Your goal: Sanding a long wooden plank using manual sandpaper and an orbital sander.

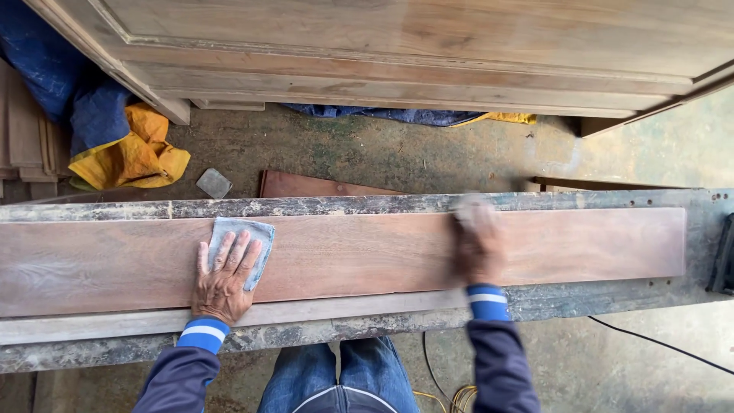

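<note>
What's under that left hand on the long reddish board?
Under the left hand lies a grey-blue sheet of sandpaper, pressed flat on the long reddish-brown wooden board. The sheet's upper part shows past the fingers; the part beneath the palm, and the wood below it, is covered.

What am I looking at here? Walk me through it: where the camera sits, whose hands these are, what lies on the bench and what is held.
There is one picture, taken by a camera worn on a person's head, looking straight down. No machine: both hands are that person's own, in dark sleeves with blue and white cuffs. A long reddish wooden plank lies along a worn, paint-stained workbench. The left hand presses flat on a grey sheet, probably sandpaper, on the plank. The right hand is blurred, so what its grip holds cannot be told. Beyond the bench lie a concrete floor, a yellow cloth, a blue tarp and a large wooden panel.
</note>
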